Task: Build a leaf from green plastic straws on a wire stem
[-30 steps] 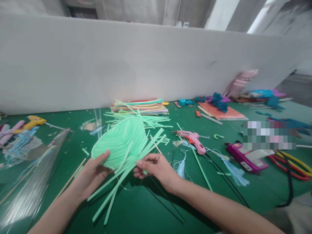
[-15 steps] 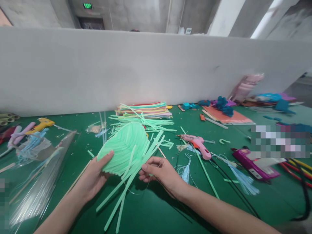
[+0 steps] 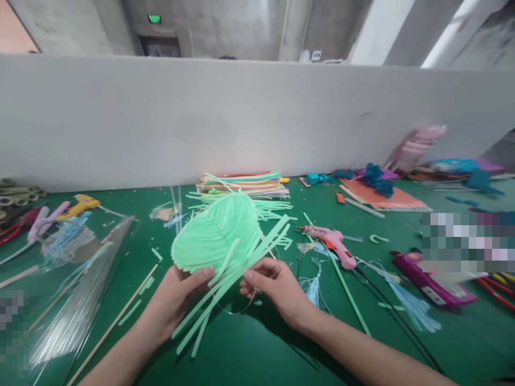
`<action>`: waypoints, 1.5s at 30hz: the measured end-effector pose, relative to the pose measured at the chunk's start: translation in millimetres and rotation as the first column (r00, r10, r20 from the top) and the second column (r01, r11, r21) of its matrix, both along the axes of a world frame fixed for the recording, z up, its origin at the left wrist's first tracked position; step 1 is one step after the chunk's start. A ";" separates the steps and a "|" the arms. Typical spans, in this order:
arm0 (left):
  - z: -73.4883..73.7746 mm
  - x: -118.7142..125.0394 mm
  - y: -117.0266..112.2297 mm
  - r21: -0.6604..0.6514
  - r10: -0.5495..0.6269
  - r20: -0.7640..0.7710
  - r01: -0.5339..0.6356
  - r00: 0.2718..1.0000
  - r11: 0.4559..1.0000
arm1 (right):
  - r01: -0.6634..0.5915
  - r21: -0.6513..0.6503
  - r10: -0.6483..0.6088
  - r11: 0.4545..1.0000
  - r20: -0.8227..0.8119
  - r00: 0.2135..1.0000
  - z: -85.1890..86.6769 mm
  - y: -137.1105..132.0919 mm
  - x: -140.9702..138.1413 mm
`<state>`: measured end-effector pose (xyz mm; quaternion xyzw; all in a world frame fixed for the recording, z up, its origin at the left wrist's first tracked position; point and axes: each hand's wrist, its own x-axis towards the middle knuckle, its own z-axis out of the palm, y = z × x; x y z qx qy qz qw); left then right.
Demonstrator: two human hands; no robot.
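A mint-green leaf [image 3: 217, 230] built from rows of fuzzy pipe cleaners is held up above the table. My left hand [image 3: 181, 295] is closed on its lower edge, thumb on top and fingers hidden behind. Loose pipe cleaner ends [image 3: 215, 305] cross at the leaf's base, sticking out to the upper right and lower left. Beside that base, my right hand [image 3: 281, 287] is pinched, its thumb against the fingers. A thin wire [image 3: 234, 313] loops below the leaf and runs to these fingertips. Part of a slim stick shows behind the right hand.
Behind the leaf lies a pile of coloured pipe cleaners [image 3: 245, 185]. A pink glue gun [image 3: 333, 244] with a black cord lies to the right, near blue tassels [image 3: 414, 305] and a purple tool [image 3: 432, 281]. Clear plastic sleeves [image 3: 76, 305] and a yellow glue gun [image 3: 83, 206] lie left.
My left hand has slid along the leaf's lower edge toward its base. The leaf has turned slightly, and the loose ends have shifted. My right hand keeps its pinch; the camera view has moved a little.
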<state>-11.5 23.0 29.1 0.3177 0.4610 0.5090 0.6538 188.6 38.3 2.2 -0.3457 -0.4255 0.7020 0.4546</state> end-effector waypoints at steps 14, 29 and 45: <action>-4.2 -3.6 -5.2 0.246 0.164 -0.361 -0.077 0.918 0.966 | -0.048 0.028 0.047 0.998 0.030 0.998 4.4 -9.5 -2.5; -1.2 1.6 -3.7 0.246 0.195 -0.378 -0.105 0.905 0.963 | -0.045 0.044 0.041 0.998 0.084 0.996 1.2 -10.4 -4.9; -3.8 -13.1 -3.4 0.093 0.082 -0.179 -0.066 0.980 0.993 | 0.003 -0.011 -0.003 1.000 -0.008 1.000 3.3 -5.0 1.4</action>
